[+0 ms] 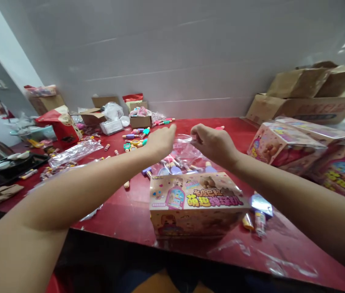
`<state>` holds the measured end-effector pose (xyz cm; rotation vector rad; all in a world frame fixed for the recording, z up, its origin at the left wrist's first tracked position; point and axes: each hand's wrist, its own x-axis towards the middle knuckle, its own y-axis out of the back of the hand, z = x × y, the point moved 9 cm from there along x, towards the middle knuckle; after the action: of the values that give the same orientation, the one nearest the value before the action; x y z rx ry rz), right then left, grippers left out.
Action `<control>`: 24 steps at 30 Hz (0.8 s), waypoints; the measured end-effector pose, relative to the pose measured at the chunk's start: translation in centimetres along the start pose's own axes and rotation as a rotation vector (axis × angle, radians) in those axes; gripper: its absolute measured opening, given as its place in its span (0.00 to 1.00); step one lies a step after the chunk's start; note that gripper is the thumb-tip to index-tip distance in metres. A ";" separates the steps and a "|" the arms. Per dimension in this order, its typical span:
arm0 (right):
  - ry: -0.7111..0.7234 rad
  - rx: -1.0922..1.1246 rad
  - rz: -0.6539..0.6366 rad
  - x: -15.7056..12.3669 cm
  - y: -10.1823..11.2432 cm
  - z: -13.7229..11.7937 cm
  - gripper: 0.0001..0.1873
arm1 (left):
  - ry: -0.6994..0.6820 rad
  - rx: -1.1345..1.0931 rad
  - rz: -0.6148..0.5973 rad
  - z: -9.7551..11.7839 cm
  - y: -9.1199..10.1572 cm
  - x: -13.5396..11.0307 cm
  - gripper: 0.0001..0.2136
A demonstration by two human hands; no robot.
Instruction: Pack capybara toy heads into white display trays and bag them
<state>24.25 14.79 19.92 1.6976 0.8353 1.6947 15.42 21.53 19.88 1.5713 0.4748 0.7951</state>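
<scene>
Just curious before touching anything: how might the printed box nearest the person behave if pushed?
The printed box would probably slide, not roll, given its flat faces. Straight edges suggest fairly stiff card. Pushed towards the person, it might drop off, sitting so near the front edge of the red table.

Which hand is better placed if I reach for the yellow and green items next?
Probably your left hand: it's nearer the yellow and green items, while your right hand is farther off.

Smooth cardboard box (195,195), shiny plastic film (187,151), glossy tabletop (126,213)
</scene>
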 end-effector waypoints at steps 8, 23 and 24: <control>-0.240 -0.065 0.072 -1.6 0.4 8.0 0.11 | 0.113 0.092 0.192 -2.6 -0.4 0.8 0.16; -0.166 0.397 0.268 -13.7 -0.8 7.3 0.06 | -0.193 -0.260 0.350 -6.6 -3.7 -7.9 0.08; -0.151 0.436 0.271 -14.0 -0.4 7.0 0.06 | -0.183 -0.301 0.329 -6.8 -3.7 -8.7 0.06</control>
<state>31.38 4.35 10.73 2.2916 0.9916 1.6064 5.09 20.72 14.48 1.4382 -0.0403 0.9129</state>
